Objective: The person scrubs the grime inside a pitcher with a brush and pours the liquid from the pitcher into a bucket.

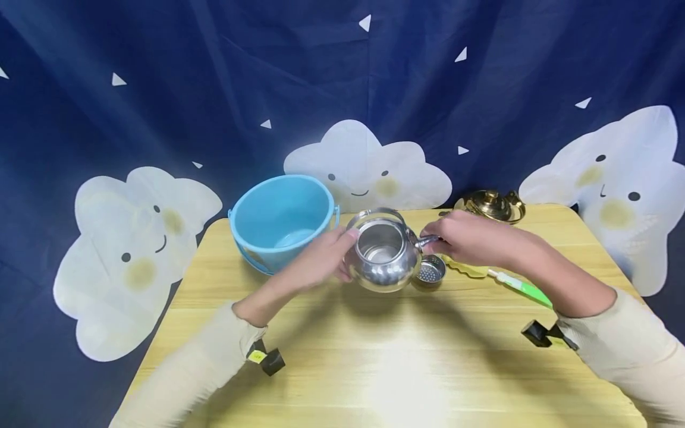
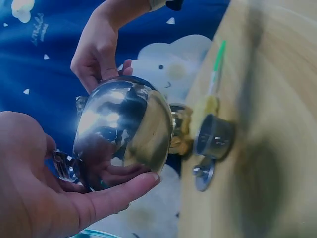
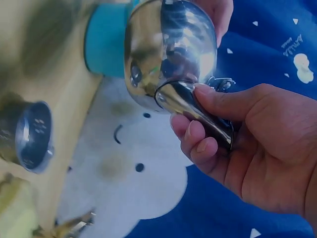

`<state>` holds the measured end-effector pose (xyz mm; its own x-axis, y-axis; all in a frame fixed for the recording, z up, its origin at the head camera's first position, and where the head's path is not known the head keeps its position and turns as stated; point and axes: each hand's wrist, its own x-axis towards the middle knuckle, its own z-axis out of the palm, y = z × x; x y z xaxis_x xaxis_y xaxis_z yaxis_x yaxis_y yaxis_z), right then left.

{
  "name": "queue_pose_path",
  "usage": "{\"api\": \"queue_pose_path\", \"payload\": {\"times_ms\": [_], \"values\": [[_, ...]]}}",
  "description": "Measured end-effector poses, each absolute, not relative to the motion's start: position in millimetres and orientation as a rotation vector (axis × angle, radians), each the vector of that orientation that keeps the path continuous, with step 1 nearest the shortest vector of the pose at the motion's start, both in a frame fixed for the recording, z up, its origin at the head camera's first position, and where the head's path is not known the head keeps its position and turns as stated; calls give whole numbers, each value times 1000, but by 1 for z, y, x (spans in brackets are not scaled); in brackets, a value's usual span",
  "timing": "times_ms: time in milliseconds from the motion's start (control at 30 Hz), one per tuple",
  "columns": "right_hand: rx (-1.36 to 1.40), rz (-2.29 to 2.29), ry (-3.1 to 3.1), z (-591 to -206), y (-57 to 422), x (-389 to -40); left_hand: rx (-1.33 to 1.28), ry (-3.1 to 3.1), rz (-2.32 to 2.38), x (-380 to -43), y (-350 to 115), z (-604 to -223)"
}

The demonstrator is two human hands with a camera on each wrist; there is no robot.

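A shiny stainless steel teapot [image 1: 382, 261] is held above the table without its lid, its round opening and hollow inside showing in the head view. My left hand [image 1: 325, 254] grips the pot's rounded side, with the thumb [image 2: 124, 198] stretched along the metal. On the other side, my right hand [image 1: 471, 238] holds the spout [image 3: 195, 111] between thumb and curled fingers. Just below and right of the pot, a perforated metal strainer [image 1: 431, 270] stands on the table. Beside it in the left wrist view is a small metal lid [image 2: 204, 174] with a knob.
A blue bucket [image 1: 262, 252] stands at the back left of the wooden table [image 1: 321, 368]. Under my right forearm lies a brush with a yellow head [image 1: 468, 269] and green-and-white handle [image 1: 527, 289]. A gold-coloured pot [image 1: 489, 205] sits at the back right, before a dark blue curtain [image 1: 321, 59].
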<state>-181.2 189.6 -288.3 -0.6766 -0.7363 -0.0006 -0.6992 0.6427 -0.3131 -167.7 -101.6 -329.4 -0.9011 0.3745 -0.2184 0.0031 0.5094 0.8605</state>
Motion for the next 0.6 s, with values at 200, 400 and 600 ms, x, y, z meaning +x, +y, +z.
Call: {"api": "queue_pose_path", "payload": {"times_ms": [200,400,600], "values": [[-1166,-373,2774,-261,185,-192,285,2318,1461,-183,-107,-303],[-1181,-326,2826,-238,174,-204,234,2308,1513,-196,-115,-278],[-1222,-275,2855,-224,157,-220,207,2316,1555,-208,-131,-261]]}}
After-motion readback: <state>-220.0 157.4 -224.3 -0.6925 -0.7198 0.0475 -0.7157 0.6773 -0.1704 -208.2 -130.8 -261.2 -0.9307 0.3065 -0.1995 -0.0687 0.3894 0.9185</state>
